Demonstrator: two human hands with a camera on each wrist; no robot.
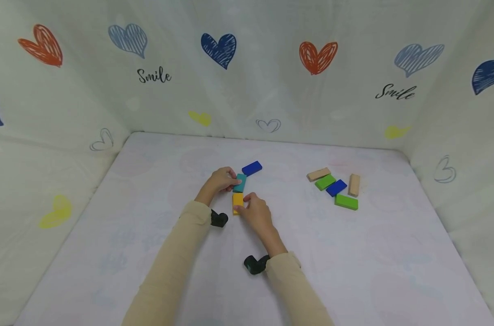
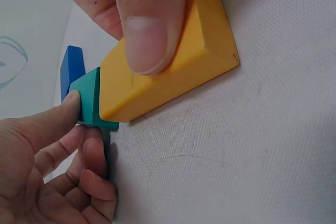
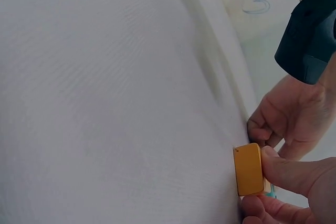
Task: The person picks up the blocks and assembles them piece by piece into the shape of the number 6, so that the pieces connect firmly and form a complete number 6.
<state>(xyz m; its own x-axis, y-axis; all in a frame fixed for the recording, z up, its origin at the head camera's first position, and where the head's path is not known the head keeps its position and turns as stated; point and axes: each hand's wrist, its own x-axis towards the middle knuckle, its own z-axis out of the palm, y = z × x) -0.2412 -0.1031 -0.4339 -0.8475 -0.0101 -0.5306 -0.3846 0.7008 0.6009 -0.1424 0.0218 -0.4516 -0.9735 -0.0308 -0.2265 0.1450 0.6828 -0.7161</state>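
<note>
Three blocks lie end to end in a bent row in the head view. My left hand (image 1: 222, 179) pinches the teal block (image 1: 240, 183) in the middle, its thumb on the block's side in the left wrist view. Nearest me is a yellow block (image 1: 237, 203), held by my right hand (image 1: 257, 213) between thumb and fingers. The right thumb (image 2: 149, 35) presses across the yellow block's upper face in the left wrist view, and the block's near end faces the right wrist camera. A dark blue block (image 1: 252, 168) lies slanted at the far end of the teal one.
To the right lies a loose group: two wooden blocks (image 1: 354, 185), two green blocks (image 1: 346, 202) and another blue block (image 1: 336, 188). A white cloth (image 1: 377, 271) covers the table. Behind it hangs a curtain (image 1: 267, 95) with printed hearts. Black wrist cameras (image 1: 256, 265) sit by both sleeves.
</note>
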